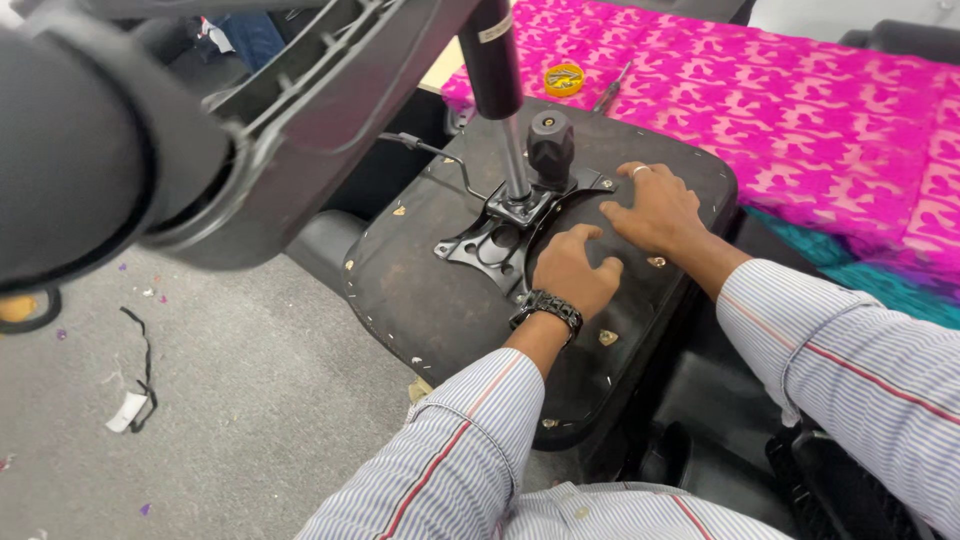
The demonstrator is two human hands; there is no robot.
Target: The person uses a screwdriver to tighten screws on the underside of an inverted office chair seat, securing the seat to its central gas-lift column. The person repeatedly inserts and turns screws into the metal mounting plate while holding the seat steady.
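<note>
The upturned chair seat (440,300) is lying underside up. The left hand (572,272) is pressing beside the metal mounting plate (500,235) — fingers loosely curled, gripping nothing. The right hand (655,210) is resting flat, fingers spread — apparently steadying the seat.

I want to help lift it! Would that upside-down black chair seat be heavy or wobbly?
Probably heavy: the chair seat carries a metal plate and gas cylinder. Likely stiff, not floppy. It overhangs its support, so may tip; both hands rest on it.
</note>
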